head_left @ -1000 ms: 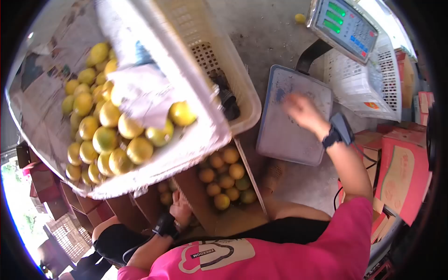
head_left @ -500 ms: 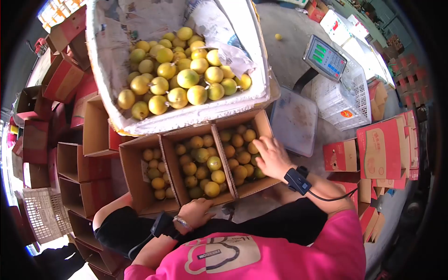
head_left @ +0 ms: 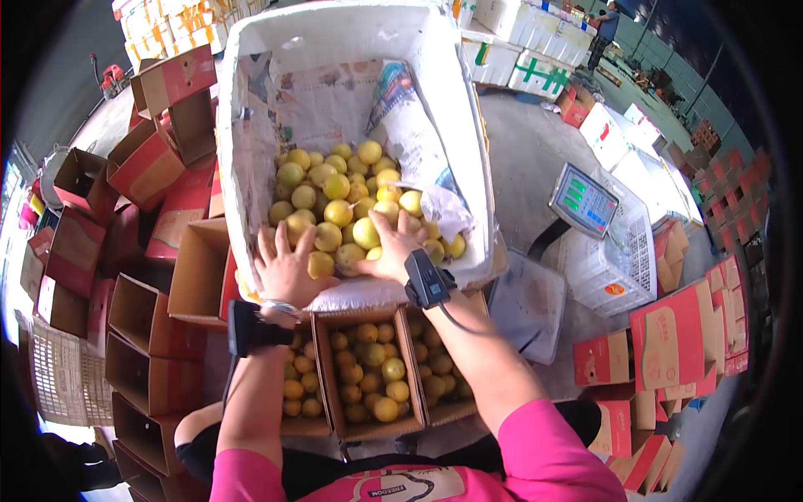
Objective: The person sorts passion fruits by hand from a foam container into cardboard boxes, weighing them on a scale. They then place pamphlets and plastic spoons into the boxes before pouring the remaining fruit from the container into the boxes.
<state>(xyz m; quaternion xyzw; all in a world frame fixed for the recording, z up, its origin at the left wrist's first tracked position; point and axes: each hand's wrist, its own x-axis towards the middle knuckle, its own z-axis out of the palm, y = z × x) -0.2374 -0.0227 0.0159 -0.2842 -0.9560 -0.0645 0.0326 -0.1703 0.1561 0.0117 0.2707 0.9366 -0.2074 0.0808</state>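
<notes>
A white foam box (head_left: 351,33), lined with newspaper (head_left: 335,109), holds a heap of round yellow passion fruits (head_left: 337,212). My left hand (head_left: 287,269) reaches over the box's near rim with fingers spread on the nearest fruits. Beside it, my right hand (head_left: 391,251) also lies over the fruits, its fingers apart and touching them. Neither hand is closed round a fruit. Below the rim stands a row of cardboard boxes (head_left: 324,376) holding more of these fruits; my forearms partly cover the left and right ones.
A digital scale display (head_left: 583,199) rises over its platform (head_left: 527,305) on the right, with a white plastic crate (head_left: 615,272) behind. Red cardboard cartons (head_left: 669,335) stack at right, and open cartons (head_left: 146,368) at left. A person (head_left: 604,35) stands far back.
Both hands have moved forward from the cardboard boxes into the foam box, now resting over the fruits. The view has tilted up, showing more of the background.
</notes>
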